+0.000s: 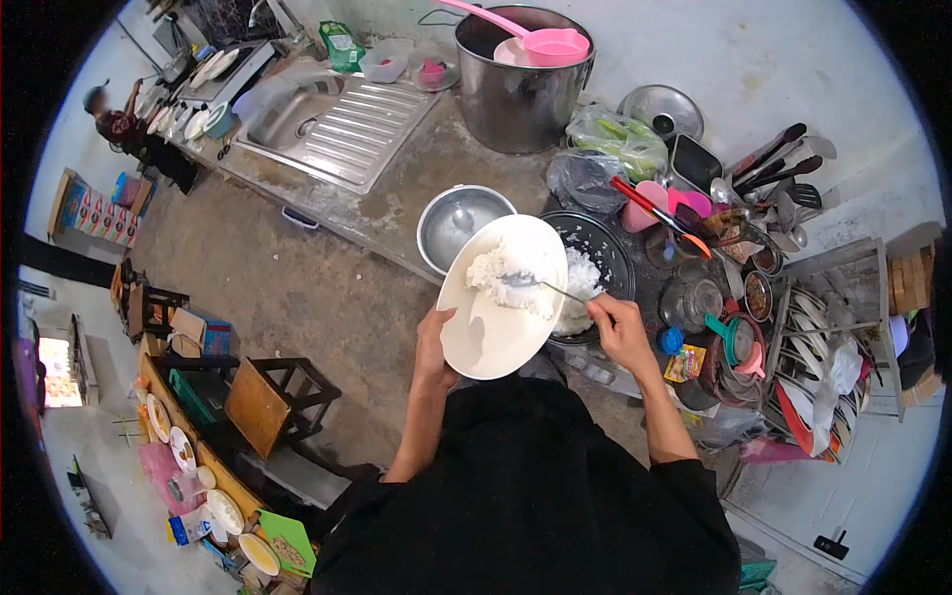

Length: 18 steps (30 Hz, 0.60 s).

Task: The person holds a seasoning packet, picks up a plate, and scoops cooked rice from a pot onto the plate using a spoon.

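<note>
My left hand (pixel 433 347) grips the near left rim of a cream oval plate (pixel 486 342), which is tilted over the counter. White rice (pixel 535 253) lies on the plate's far half. Pinched in my right hand (pixel 622 329) is the handle of a metal spoon (pixel 565 293), its bowl resting in that rice. Behind the plate and partly hidden by it stands a black pot (pixel 620 253) with more rice (pixel 580 288) inside and grains stuck to its wall. A silver metal bowl (pixel 461 223) sits just beyond the plate's left side.
A steel sink (pixel 297 124) and a large metal pot (pixel 521 109) with a pink dipper (pixel 555 46) stand farther along the counter. Utensils (pixel 783 178) and a dish rack (pixel 823 347) crowd the right. Another person (pixel 134 134) stands at the far left. A wooden stool (pixel 273 402) is on the floor.
</note>
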### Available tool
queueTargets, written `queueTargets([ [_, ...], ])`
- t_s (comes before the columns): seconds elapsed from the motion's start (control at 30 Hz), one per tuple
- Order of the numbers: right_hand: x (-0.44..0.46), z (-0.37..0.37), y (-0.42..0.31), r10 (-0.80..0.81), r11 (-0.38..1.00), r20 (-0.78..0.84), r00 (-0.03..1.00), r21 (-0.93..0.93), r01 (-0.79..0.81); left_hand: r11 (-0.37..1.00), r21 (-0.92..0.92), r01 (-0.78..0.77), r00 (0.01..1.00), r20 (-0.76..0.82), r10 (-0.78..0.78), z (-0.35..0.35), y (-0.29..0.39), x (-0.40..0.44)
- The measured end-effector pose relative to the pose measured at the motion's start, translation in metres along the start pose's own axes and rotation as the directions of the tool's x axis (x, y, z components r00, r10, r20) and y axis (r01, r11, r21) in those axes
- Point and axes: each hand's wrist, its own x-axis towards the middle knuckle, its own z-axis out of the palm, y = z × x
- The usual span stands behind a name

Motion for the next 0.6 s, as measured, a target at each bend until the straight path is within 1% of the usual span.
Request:
queueTargets([
  [0.03, -0.002, 0.004, 0.001, -0.036, 0.999, -0.057, 0.998, -0.006, 0.035, 1.000, 0.004, -0.022, 1.000, 0.006, 0.022, 0.002, 0.003, 0.000],
  [0.07, -0.003, 0.004, 0.002, -0.039, 0.999, -0.054, 0.998, -0.006, 0.039, 1.000, 0.001, -0.025, 1.000, 0.004, 0.025, 0.000, 0.003, 0.001],
  [0.13, -0.008, 0.003, 0.003, -0.026, 1.000, -0.108, 0.994, -0.005, 0.026, 0.998, -0.049, -0.024, 0.999, 0.043, 0.026, -0.006, 0.004, 0.001],
  [0.17, -0.009, 0.001, 0.004, -0.023, 1.000, -0.110, 0.994, -0.006, 0.022, 0.999, -0.049, -0.020, 0.999, 0.044, 0.023, -0.008, 0.005, 0.001],
  [0.27, -0.010, -0.005, 0.006, 0.003, 1.000, -0.112, 0.994, -0.021, -0.005, 0.997, -0.074, -0.004, 0.999, 0.034, 0.006, -0.009, 0.011, 0.000],
  [0.33, -0.009, -0.008, 0.010, -0.035, 0.999, -0.111, 0.993, -0.020, 0.033, 0.999, -0.041, 0.018, 0.999, -0.026, -0.019, -0.009, 0.013, -0.002],
  [0.37, -0.008, -0.012, 0.012, -0.034, 0.999, -0.111, 0.993, -0.021, 0.032, 0.999, -0.041, 0.019, 0.999, -0.026, -0.021, -0.008, 0.014, -0.004],
  [0.43, -0.007, -0.023, 0.015, 0.005, 1.000, -0.037, 0.999, -0.020, -0.006, 0.997, -0.064, 0.047, 0.999, -0.013, -0.048, -0.002, 0.017, -0.007],
  [0.47, -0.006, -0.027, 0.014, 0.005, 1.000, -0.038, 0.999, -0.021, -0.006, 0.997, -0.063, 0.048, 0.999, -0.011, -0.049, -0.003, 0.016, -0.007],
  [0.53, -0.005, -0.034, 0.013, 0.055, 0.998, -0.010, 0.998, -0.038, -0.055, 0.996, -0.060, 0.070, 0.998, -0.005, -0.070, -0.007, 0.013, -0.008],
  [0.6, -0.005, -0.037, 0.016, 0.039, 0.999, -0.014, 0.999, -0.020, -0.039, 0.994, -0.069, 0.080, 0.997, -0.003, -0.080, -0.009, 0.009, -0.006],
])
